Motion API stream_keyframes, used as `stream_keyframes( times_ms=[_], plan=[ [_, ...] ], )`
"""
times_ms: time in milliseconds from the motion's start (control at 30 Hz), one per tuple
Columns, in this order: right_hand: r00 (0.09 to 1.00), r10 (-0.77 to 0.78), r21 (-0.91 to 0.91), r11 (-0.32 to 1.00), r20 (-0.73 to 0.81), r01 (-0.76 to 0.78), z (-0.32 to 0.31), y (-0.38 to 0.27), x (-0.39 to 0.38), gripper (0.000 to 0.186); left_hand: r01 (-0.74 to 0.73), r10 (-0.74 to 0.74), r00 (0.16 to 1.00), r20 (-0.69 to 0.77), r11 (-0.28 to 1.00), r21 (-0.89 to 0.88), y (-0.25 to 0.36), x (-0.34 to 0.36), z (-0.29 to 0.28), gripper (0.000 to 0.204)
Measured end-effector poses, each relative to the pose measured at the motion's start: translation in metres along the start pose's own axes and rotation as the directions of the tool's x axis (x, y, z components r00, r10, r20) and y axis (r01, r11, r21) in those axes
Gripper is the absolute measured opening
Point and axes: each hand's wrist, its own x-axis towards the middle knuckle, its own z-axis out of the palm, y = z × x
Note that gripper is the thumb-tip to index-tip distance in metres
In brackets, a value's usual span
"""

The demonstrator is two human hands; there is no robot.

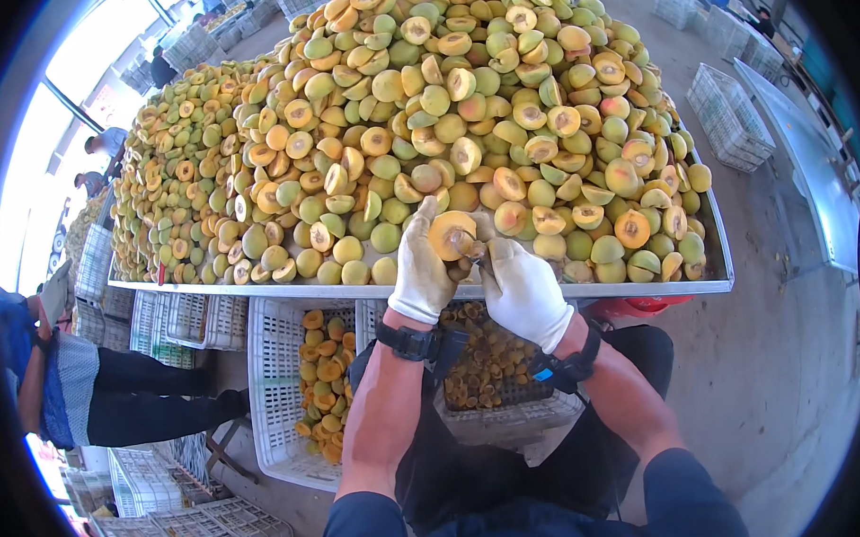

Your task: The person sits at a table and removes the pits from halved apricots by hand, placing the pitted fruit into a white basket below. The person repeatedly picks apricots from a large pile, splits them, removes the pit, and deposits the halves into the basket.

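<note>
My left hand (422, 269), in a white glove with stained fingers, holds a halved yellow peach (449, 232), its cut face turned up and inward. Close against the fruit is my right hand (523, 289), also gloved in white, its fingers closed around a small metal tool (478, 253) that is mostly hidden. The tool's end meets the brown stone area of the half. Both hands are above the front rim of a metal-edged table (582, 290). A large heap of halved yellow-green peaches (462, 106) rises just beyond them.
Below the table edge, a white crate (269, 407) holds peach halves (325, 386). Between my knees another crate (511, 417) contains small brown pieces, perhaps stones (490, 366). A person (121, 374) stands at left. Stacked crates (731, 116) and a metal-topped table (805, 170) are at right.
</note>
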Motion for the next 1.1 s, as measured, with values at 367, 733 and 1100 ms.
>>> stream_keyframes(
  times_ms=[367,733,1100],
  plan=[
    [0.997,-0.073,-0.047,0.996,0.005,0.073,-0.007,-0.009,-0.004,0.020,0.125,-0.129,0.992,0.010,0.936,-0.330,-0.002,0.003,-0.004,0.072],
    [1.000,0.015,-0.055,0.998,0.001,-0.015,-0.006,-0.003,-0.003,0.016,-0.367,0.323,0.928,0.187,0.883,0.294,-0.013,-0.003,0.002,0.051],
    [0.996,0.085,0.141,0.986,0.025,-0.088,-0.001,0.004,-0.003,0.025,-0.215,0.201,0.973,0.117,0.968,0.131,-0.023,0.001,0.005,0.062]
  ],
)
